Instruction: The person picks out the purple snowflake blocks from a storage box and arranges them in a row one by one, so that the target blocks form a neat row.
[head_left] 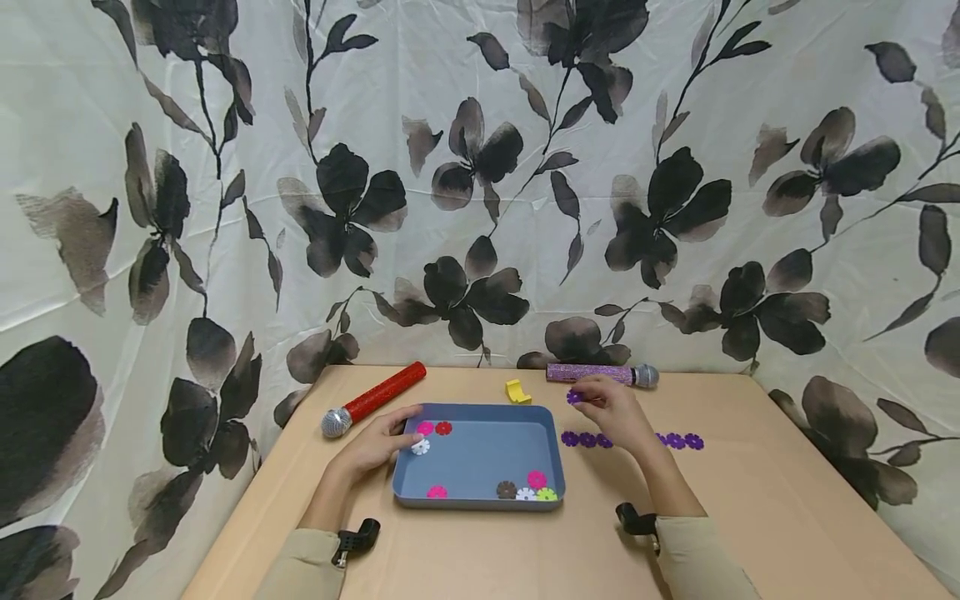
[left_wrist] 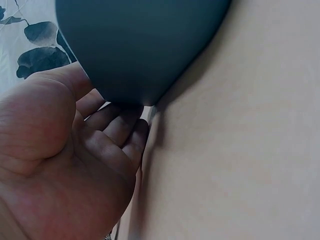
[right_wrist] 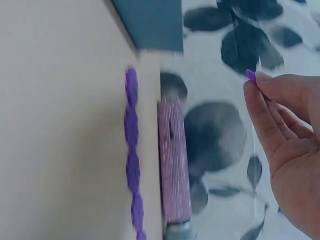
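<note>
My left hand (head_left: 377, 443) holds the blue-grey tray (head_left: 480, 458) by its left end, thumb over the rim. In the left wrist view, its fingers (left_wrist: 119, 127) reach under the tilted-looking tray edge. Between thumb and fingertips, my right hand (head_left: 621, 417) pinches a purple flower-shaped piece (head_left: 573, 397), raised above the table to the right of the tray. Below it runs a row of purple flower-shaped pieces (head_left: 587, 439), partly hidden by the right forearm. Inside the tray lie several loose flower pieces, among them a red one (head_left: 443, 428), a brown one (head_left: 506, 490) and a lime one (head_left: 547, 494).
A red glittery microphone (head_left: 384, 393) lies left of the tray at the back. Behind my right hand is a purple glittery microphone (head_left: 588, 373). A small yellow object (head_left: 517, 392) sits behind the tray. A floral curtain (head_left: 480, 208) hangs beyond the table's back edge.
</note>
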